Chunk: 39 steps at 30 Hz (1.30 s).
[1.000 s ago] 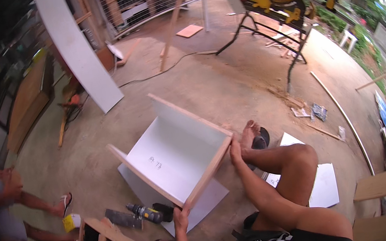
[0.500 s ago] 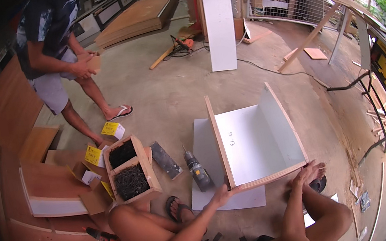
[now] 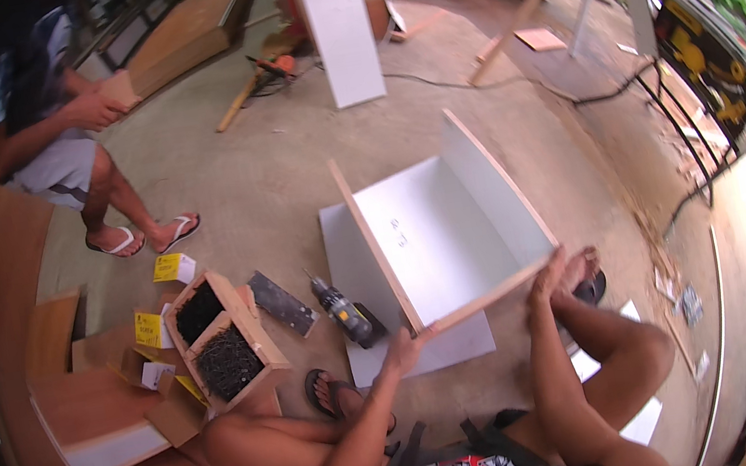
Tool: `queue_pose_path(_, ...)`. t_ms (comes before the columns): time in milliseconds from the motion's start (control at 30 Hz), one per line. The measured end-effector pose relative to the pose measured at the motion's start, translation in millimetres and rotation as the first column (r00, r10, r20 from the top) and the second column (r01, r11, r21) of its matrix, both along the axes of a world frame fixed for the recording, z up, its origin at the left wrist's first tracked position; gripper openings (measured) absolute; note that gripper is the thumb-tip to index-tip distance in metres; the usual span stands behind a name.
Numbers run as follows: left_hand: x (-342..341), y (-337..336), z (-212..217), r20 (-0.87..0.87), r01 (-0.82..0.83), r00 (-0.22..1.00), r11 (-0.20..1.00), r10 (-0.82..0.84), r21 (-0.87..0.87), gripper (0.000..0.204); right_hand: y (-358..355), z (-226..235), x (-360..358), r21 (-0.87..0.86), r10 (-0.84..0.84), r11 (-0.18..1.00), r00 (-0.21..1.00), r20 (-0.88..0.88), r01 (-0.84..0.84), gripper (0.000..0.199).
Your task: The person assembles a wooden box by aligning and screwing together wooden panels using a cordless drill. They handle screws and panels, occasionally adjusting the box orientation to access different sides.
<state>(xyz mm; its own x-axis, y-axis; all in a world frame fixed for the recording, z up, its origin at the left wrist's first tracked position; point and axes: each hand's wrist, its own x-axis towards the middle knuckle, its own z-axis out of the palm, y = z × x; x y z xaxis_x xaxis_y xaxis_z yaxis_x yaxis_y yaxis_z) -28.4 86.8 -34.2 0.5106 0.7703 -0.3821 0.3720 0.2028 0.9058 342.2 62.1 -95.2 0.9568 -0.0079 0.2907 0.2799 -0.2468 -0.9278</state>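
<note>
Your view has swung left since a second ago, while both hands stay on the white panel box (image 3: 436,233).

It stands on the concrete: your left hand (image 3: 401,350) pinches its near corner, your right hand (image 3: 546,276) presses flat. A wooden screw box (image 3: 219,340) and small yellow cartons (image 3: 172,268) lie left.

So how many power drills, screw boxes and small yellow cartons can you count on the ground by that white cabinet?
Power drills: 1
Wooden screw boxes: 1
Small yellow cartons: 2
Total: 4
</note>
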Motion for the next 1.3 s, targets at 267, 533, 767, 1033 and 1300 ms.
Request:
queue_pose_path(267,-1.1,3.4,-22.6,0.02,-0.062,0.998,0.998,0.062,-0.019,0.073,-0.1,9.3,-9.2,0.199,0.054,0.979,0.997,-0.054,-0.042,0.061)
queue_pose_path(533,3.0,8.2,8.9,-0.053,-0.018,0.999,0.969,0.005,-0.246,0.084,-5.1,-0.7,-4.9,0.344,0.192,0.928,0.974,-0.117,-0.142,0.063)
queue_pose_path(767,-6.7,17.6,12.1,-0.068,0.056,0.994,0.949,-0.081,-0.311,0.079,-4.7,-17.9,-10.4,0.441,0.396,0.853,0.897,-0.198,-0.28,0.066)
queue_pose_path(1033,-17.6,24.5,16.4,-0.023,0.161,0.984,0.928,-0.179,-0.336,0.073,-4.8,-17.2,-20.5,0.475,0.489,0.812,0.841,-0.233,-0.34,0.069)
queue_pose_path(1300,-16.4,30.3,4.4,-0.356,0.219,0.913,0.976,-0.198,0.019,0.066,-8.0,-70.2,-27.8,0.474,0.446,0.864,0.7,-0.559,-0.172,0.065)
